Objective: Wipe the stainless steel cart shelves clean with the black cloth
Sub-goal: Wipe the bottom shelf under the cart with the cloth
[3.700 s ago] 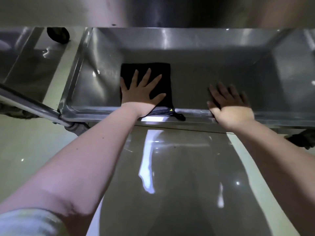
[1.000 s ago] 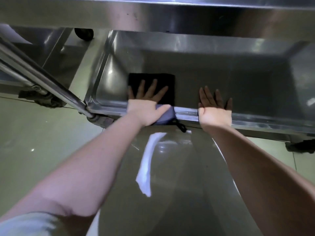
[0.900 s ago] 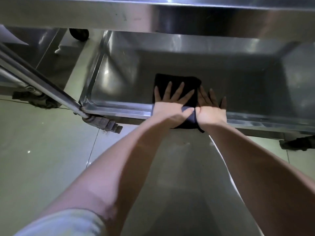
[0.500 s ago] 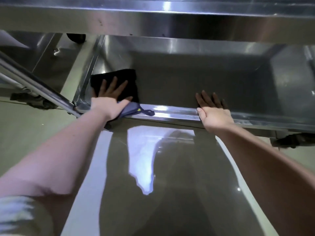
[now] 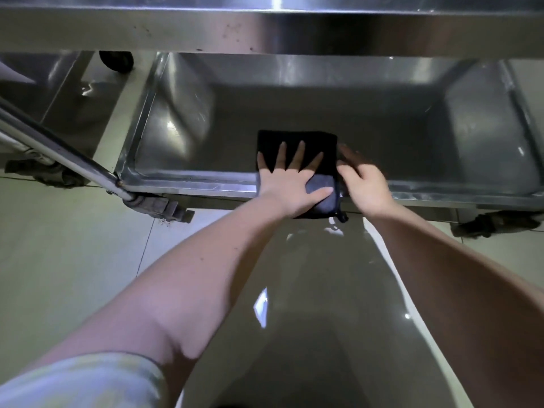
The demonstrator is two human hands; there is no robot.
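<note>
Desk: Left hand [image 5: 290, 184] at this stamp?
Operator: I logged it flat, palm down, four fingers [image 5: 298, 156] spread and straight, pressing on the black cloth [image 5: 297, 139]. The thumb lay out to the right, on the paler fold of the cloth at the rim.
Desk: Where did the cloth sit?
Operator: On the floor of the lower shelf [image 5: 397, 119], about mid-width, against the front rim [image 5: 191, 187]. Its far part lay flat inside the shelf. Its near part draped over the rim toward me, with a small loop [image 5: 341, 217] hanging from the near right corner.
Desk: Right hand [image 5: 365, 184]?
Operator: Just beside the cloth's right edge, wrist over the rim, fingers reaching into the shelf. It was motion-blurred and shadowed, so I could not tell whether the fingers lay flat or pinched the cloth's edge.
Desk: Surroundings?
Operator: The upper shelf [image 5: 265, 30] crossed the top of the view, its front face spotted with dark specks. A slanted steel tube [image 5: 59, 148] met the lower shelf's near left corner above a caster [image 5: 160, 206]. A second caster [image 5: 494, 222] showed under the right end. A dark wheel [image 5: 116, 61] stood behind the left end, beside another steel unit [image 5: 73, 92]. Glossy pale floor tiles [image 5: 73, 260] lay below, and a light sleeve [image 5: 88, 381] covered the left upper arm
</note>
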